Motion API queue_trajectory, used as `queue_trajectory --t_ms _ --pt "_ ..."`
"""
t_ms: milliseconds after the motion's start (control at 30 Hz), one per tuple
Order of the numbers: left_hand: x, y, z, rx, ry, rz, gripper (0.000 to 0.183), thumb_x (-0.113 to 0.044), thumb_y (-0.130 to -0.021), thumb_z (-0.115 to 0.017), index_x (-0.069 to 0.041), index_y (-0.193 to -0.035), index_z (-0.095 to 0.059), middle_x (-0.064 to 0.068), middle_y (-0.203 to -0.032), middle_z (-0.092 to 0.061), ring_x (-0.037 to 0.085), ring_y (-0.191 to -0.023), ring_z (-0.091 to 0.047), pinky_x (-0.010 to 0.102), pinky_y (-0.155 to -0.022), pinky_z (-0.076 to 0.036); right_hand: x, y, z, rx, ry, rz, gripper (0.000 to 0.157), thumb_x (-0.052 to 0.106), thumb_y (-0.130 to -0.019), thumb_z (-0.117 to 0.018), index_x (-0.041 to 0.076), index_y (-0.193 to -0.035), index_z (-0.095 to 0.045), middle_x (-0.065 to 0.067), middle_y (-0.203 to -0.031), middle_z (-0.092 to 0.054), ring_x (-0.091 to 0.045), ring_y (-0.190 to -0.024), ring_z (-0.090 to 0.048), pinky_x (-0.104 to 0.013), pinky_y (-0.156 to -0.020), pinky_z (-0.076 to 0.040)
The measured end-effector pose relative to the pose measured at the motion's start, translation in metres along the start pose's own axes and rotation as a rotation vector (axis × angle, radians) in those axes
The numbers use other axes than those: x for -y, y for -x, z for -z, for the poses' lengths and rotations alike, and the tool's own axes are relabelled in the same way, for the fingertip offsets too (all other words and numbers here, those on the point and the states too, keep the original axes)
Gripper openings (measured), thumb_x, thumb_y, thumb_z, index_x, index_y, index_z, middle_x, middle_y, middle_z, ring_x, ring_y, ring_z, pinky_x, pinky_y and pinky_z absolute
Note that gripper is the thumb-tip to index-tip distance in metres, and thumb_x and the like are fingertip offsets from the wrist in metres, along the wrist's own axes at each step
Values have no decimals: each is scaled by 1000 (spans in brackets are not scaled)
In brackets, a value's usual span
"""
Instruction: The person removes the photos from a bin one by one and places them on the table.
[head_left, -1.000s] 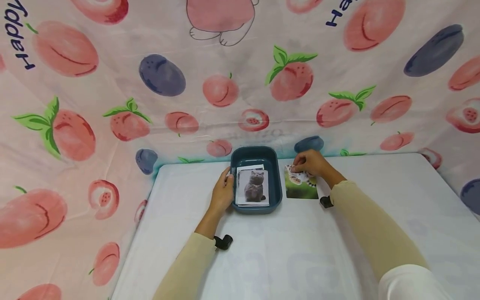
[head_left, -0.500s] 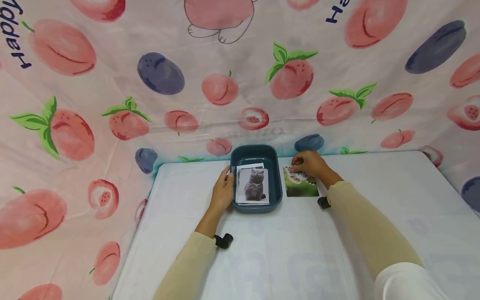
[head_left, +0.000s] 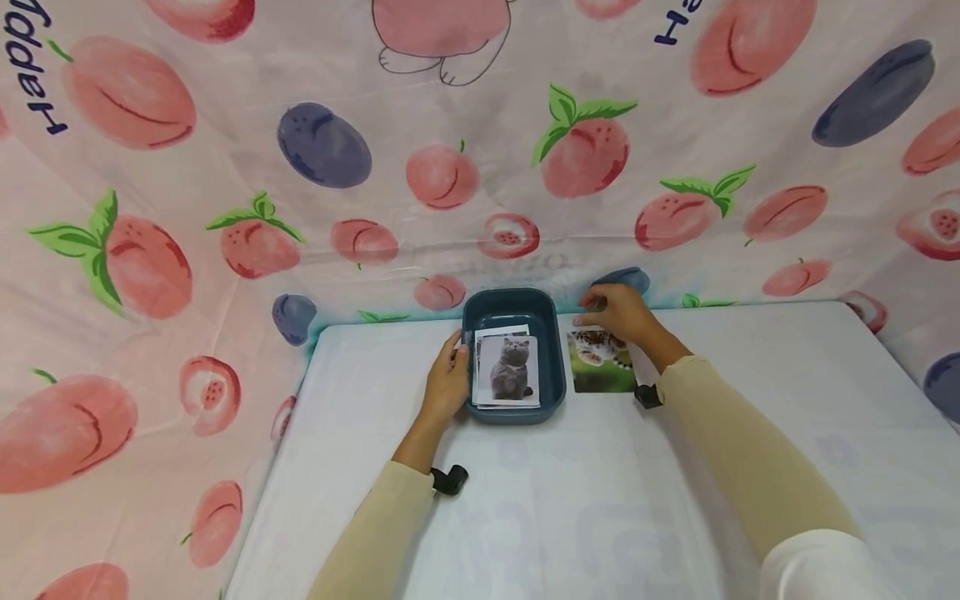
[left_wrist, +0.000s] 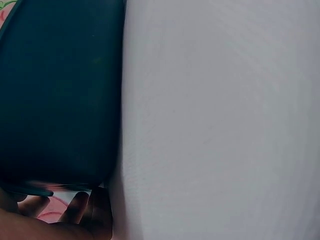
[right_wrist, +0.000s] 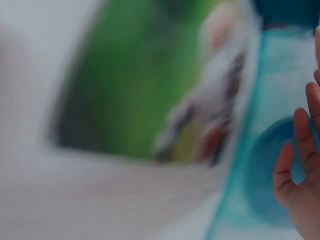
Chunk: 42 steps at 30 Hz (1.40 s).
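A dark teal plastic tray (head_left: 559,367) stands near the back edge of the table. Stacked photo cards lie inside it, a grey cat card (head_left: 511,375) on top. My left hand (head_left: 444,385) grips the tray's left side, thumb at the rim and fingers along the outer wall; the left wrist view shows the fingers (left_wrist: 77,207) at the tray's wall. Right of the tray, a tiger photo card (head_left: 603,379) with a green background lies on the table. Just above this card's top edge is my right hand (head_left: 626,315), its fingers loosely extended and holding nothing.
White cloth covers the table (head_left: 555,508). Behind its back edge rises a pink fruit-print curtain (head_left: 450,108), close to the tray and right hand. Black camera mounts (head_left: 450,480) sit on both wrists.
The right hand has let go of the tiger card's upper part and lifted slightly toward the back, uncovering the tiger's head. The left hand and tray have stayed in place.
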<state>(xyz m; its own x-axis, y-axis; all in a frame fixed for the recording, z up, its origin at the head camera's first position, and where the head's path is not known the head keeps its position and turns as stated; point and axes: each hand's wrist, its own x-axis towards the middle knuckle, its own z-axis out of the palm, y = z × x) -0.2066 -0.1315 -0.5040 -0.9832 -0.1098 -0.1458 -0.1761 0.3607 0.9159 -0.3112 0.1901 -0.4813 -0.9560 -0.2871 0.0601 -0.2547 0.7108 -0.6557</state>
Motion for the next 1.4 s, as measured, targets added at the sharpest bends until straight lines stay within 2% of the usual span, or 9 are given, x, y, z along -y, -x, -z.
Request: queue_trajectory --t_ms 100,233,500,700,833,933,1133,1233,1400 --pt "0 0 0 -3 -6 2 51 -42 -111 -38 -29 -160 -35 12 -152 -52 31 -141 -47 55 -119 -34 25 -5 4 6 -12 46 47 44 -87 -80 10 -119 -72 -10 -108 -69 -28 -100 -62 -48 -89 -52" --pt "0 1 0 -10 -11 3 50 -41 -111 -38 -28 -160 -36 12 -151 -53 32 -139 -49 55 -118 -35 61 -15 7 81 -50 97 59 53 -85 -80 11 -127 -70 -8 -108 -68 -25 -99 -62 -46 -87 -52" --pt "-1 -1 0 -3 -8 -7 51 -43 -111 -38 -29 -160 -35 12 -151 -53 32 -138 -50 56 -117 -36 111 -41 -2 278 -23 107 55 46 -88 -79 11 -129 -71 -8 -111 -70 -25 -106 -66 -44 -93 -55" --pt "1 -4 1 7 -2 -18 51 -43 -111 -38 -29 -160 -36 13 -146 -56 32 -132 -54 55 -114 -39 121 -56 -32 403 88 68 59 53 -88 -76 11 -129 -71 -9 -127 -70 -26 -118 -64 -44 -103 -52" --pt "2 -3 1 4 -6 -20 50 -42 -111 -39 -28 -159 -36 13 -145 -57 32 -130 -55 54 -111 -41 125 -58 -51 456 138 2 66 58 -87 -75 11 -133 -68 -10 -138 -65 -29 -130 -58 -46 -110 -48" --pt "3 -2 0 5 -14 -17 50 -41 -111 -39 -29 -159 -36 13 -145 -57 31 -128 -56 54 -110 -43 126 -57 -60 483 178 -60 67 58 -86 -76 12 -133 -68 -9 -138 -65 -29 -128 -59 -46 -109 -48" --pt "1 0 -2 2 -7 -32 50 -40 -111 -39 -28 -159 -37 13 -146 -57 32 -130 -55 54 -112 -41 122 -56 -71 497 254 -143 51 51 -81 -84 12 -114 -77 -6 -114 -74 -23 -104 -68 -40 -94 -56" --pt "-1 1 -1 -6 -9 -40 49 -39 -111 -40 -26 -159 -38 14 -146 -57 32 -132 -55 54 -114 -40 122 -55 -74 505 253 -131 39 45 -80 -86 14 -102 -80 -3 -103 -75 -20 -94 -67 -37 -86 -58" --pt "-2 0 1 -9 -16 -19 50 -38 -111 -40 -26 -159 -37 14 -147 -56 32 -131 -54 54 -114 -39 123 -54 -78 550 263 -89 29 41 -80 -88 17 -94 -80 1 -98 -73 -17 -90 -64 -33 -80 -56"
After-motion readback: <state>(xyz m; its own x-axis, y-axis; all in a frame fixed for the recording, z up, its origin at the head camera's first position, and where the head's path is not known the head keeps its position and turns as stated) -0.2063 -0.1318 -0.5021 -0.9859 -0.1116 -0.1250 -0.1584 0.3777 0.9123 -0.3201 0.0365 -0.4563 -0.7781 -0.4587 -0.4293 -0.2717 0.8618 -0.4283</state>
